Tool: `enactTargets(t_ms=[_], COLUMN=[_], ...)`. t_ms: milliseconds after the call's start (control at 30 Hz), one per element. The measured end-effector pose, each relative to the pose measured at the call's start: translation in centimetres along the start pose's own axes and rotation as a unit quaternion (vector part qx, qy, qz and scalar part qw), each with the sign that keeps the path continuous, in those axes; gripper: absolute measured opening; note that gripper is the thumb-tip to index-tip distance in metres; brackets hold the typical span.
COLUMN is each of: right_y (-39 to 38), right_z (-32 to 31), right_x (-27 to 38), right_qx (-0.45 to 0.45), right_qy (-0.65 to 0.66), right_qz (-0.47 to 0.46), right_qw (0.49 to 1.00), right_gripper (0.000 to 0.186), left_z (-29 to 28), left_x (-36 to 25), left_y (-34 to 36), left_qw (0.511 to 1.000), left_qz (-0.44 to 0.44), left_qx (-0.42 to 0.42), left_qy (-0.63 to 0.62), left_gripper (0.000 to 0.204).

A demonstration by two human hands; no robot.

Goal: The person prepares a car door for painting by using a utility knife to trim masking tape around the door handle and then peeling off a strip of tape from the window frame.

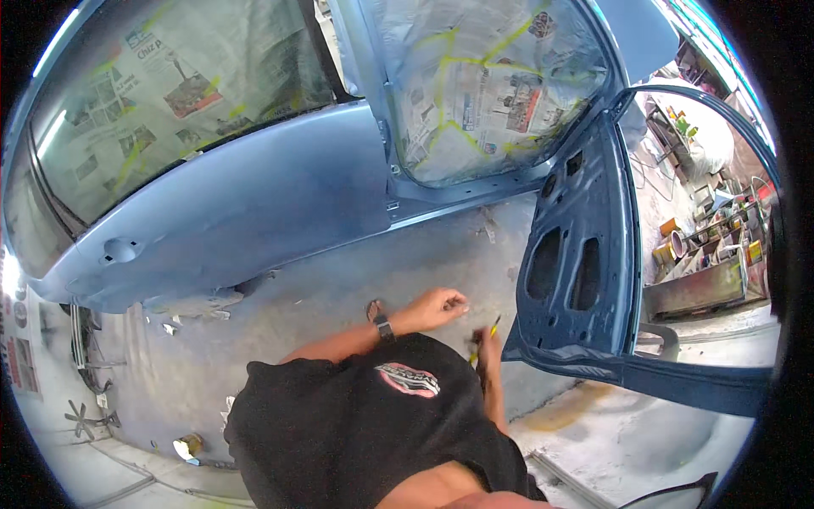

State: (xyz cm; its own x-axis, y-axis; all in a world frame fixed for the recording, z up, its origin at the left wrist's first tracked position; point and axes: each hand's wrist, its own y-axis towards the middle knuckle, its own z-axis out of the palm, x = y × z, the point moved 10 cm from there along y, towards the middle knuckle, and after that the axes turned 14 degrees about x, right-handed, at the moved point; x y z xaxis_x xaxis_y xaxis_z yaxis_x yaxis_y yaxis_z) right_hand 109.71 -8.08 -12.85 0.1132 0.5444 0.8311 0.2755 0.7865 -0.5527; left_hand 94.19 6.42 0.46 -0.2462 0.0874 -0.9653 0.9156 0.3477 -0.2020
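Observation:
My left hand [443, 309] is held in front of my body with its fingers curled in; whatever they hold, if anything, is too small to make out. A dark watch [384, 328] is on that wrist. Close by on the right, my right hand [487, 349] is closed around a thin yellow and black tool [495, 326], whose exact kind I cannot tell. Both hands are apart from the blue car. To their right stands its open door [564, 263], showing the bare inner metal with cut-out holes. A blue door [254, 182] beside the opening is closed.
Newspaper and yellow tape cover the door opening [483, 93] and the closed door's window [161, 93]. A cluttered bench [708, 293] with cans stands beyond the open door. A can [188, 445] and a small fan-like part [85, 420] lie at the lower left.

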Motion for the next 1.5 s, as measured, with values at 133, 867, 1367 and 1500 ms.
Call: enactTargets(t_ms=[133, 867, 1367, 1500], right_y=[1.8, 2.9, 2.9, 3.3], right_z=[8.8, 30.7, 37.6, 38.2], right_x=[18.9, 71.3, 87.2, 87.5], right_qx=[0.13, 0.101, 0.001, 0.031], right_qy=[0.011, -0.161, -0.207, -0.206], right_qz=[-0.175, -0.726, -0.731, -0.72], right_qw=[0.976, 0.661, 0.65, 0.662], right_gripper=[0.053, 0.017, 0.037, 0.032], left_z=[-4.2, -19.0, -18.7, -18.2], left_x=[0.2, 1.2, 0.8, 2.2], left_y=[-0.3, -19.1, -18.2, -19.0], left_qw=[0.989, 0.739, 0.729, 0.721], left_qz=[0.079, -0.044, -0.044, -0.059], left_qx=[-0.106, -0.669, -0.68, -0.686], left_qy=[0.07, -0.06, -0.063, -0.081], left_gripper=[0.045, 0.032, 0.033, 0.035])
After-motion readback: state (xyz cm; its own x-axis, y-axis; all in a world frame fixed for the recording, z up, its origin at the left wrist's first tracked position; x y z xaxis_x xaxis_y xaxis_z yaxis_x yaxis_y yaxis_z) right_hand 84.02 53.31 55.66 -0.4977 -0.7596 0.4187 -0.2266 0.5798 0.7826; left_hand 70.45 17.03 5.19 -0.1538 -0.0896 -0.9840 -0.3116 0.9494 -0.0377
